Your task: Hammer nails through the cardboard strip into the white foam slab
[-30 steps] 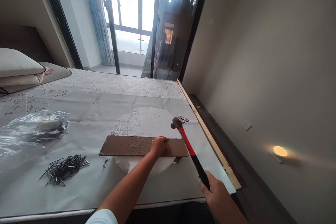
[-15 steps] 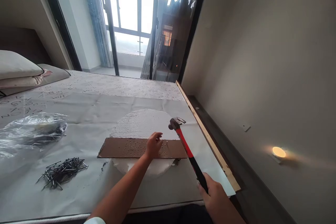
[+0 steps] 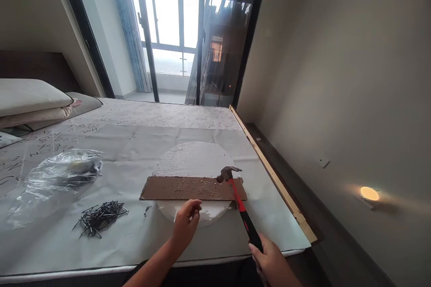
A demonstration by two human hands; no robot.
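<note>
Claw hammer [image 3: 243, 211]: our right hand [image 3: 270, 258] clenches its red handle at lower right; the head sits at the right end of the cardboard strip [image 3: 188, 189].
Strip: lies long axis left to right across the white foam disc [image 3: 191, 160].
Left hand [image 3: 186, 226]: released, fingers loosely curled, grasping nothing, just below the strip.
Open room: left of the disc, before the loose nails [image 3: 101, 218].

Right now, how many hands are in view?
2: the left hand, open near the foam disc, and the right hand, gripping a hammer.

red-and-black hammer handle [image 3: 244, 213]
</note>
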